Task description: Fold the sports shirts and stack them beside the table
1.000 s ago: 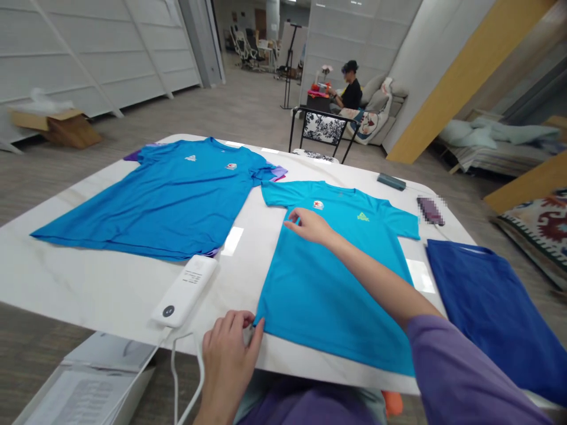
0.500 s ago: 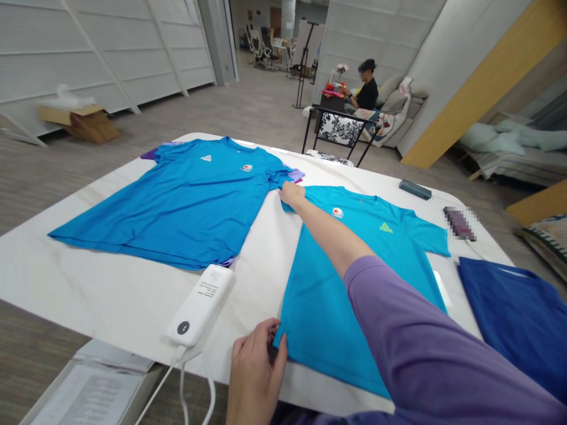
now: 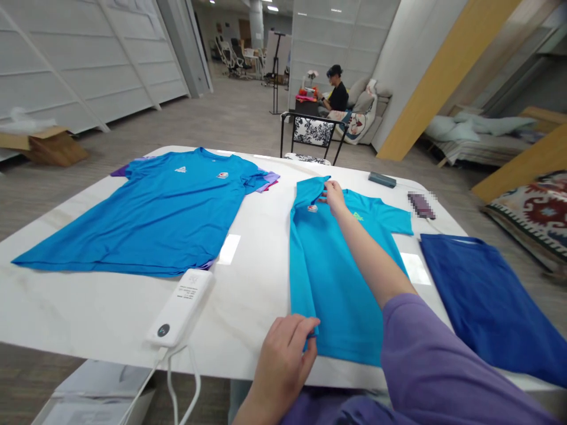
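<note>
1 white table [image 3: 257,254] fills the middle of the view, with a white partition [image 3: 80,65] beyond it on the left. Past the far edge, a person [image 3: 339,97] in black sits on a sofa [image 3: 384,118], and nearer stands a patterned chair [image 3: 312,131]. A carton [image 3: 57,147] lies on the floor at far left.

3 main garments rest on the table. The blue shirt [image 3: 168,200] is spread on the left half, with purple edges showing beneath its sleeves and hem. The navy cloth [image 3: 487,301] lies near the right edge. Between them is the turquoise shirt [image 3: 345,283], collar away from the wearer, its left side raised and folded inward over the front.

2 hands work on that fold. The left hand [image 3: 286,354] is at the near hem, thumb and fingers pinching the fabric edge. The right hand [image 3: 334,196] is up near the collar, pinching the shirt at the left shoulder, beside the sleeve.

A white device [image 3: 179,310] lies just beside the blue hem, its cable [image 3: 198,382] hanging over the near edge. Toward the far right corner are a dark case [image 3: 382,179] and a blurred purplish object [image 3: 422,205]. Smallest are the 2 chest logos on the blue shirt.
</note>
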Action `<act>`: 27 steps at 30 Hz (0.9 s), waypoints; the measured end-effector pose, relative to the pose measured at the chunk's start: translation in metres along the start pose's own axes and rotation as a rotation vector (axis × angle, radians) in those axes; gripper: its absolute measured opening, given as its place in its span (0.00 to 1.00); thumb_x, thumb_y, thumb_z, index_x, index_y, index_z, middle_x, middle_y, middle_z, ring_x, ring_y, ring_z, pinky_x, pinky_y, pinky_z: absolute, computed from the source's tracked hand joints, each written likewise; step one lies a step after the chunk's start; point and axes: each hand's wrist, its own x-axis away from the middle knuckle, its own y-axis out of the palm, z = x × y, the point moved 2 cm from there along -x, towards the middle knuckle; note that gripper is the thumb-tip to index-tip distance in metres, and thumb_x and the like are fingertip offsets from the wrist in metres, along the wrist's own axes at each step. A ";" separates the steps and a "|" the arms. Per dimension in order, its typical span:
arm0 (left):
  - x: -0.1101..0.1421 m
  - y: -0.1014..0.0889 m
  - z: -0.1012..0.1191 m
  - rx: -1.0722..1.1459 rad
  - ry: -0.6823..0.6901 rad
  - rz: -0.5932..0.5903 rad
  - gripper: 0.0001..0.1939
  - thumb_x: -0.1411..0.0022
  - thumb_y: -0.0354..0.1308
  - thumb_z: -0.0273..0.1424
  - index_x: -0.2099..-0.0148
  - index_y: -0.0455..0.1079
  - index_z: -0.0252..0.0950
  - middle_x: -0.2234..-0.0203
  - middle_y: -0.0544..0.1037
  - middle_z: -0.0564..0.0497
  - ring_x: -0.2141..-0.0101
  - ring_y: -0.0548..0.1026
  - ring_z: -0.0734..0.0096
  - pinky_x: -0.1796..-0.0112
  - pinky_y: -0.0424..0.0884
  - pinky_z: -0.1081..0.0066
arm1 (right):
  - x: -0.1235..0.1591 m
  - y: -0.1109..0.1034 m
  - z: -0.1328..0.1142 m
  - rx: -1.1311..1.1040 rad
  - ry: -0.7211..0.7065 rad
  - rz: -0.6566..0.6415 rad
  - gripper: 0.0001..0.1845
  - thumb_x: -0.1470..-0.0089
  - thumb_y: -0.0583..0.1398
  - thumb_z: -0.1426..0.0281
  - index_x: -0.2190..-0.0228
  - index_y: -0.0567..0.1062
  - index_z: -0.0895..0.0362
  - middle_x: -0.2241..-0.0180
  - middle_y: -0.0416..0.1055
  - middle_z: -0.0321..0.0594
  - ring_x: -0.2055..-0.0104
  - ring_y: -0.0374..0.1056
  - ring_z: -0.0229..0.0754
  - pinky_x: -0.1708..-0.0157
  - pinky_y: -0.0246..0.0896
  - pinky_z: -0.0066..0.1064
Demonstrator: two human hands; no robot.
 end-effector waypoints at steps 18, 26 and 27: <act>0.013 0.046 0.027 0.026 0.038 -0.445 0.20 0.30 0.59 0.20 0.43 0.78 0.46 0.56 0.85 0.49 0.55 0.83 0.56 0.55 0.79 0.57 | 0.034 -0.176 0.079 0.291 0.163 0.235 0.27 0.28 0.59 0.44 0.44 0.69 0.51 0.63 0.71 0.41 0.66 0.72 0.48 0.68 0.81 0.44; 0.013 0.042 0.011 -0.158 -0.213 -0.213 0.15 0.22 0.65 0.42 0.40 0.75 0.43 0.52 0.83 0.46 0.53 0.83 0.51 0.52 0.80 0.51 | 0.037 -0.182 0.073 0.598 -0.023 0.244 0.27 0.29 0.62 0.57 0.36 0.69 0.56 0.38 0.70 0.61 0.37 0.69 0.64 0.38 0.72 0.59; 0.014 0.039 0.006 -0.197 -0.278 -0.159 0.16 0.21 0.63 0.44 0.40 0.74 0.42 0.53 0.83 0.45 0.53 0.84 0.51 0.52 0.80 0.52 | 0.036 -0.178 0.071 0.698 -0.082 0.245 0.26 0.29 0.62 0.57 0.36 0.71 0.56 0.34 0.67 0.61 0.33 0.64 0.66 0.33 0.66 0.61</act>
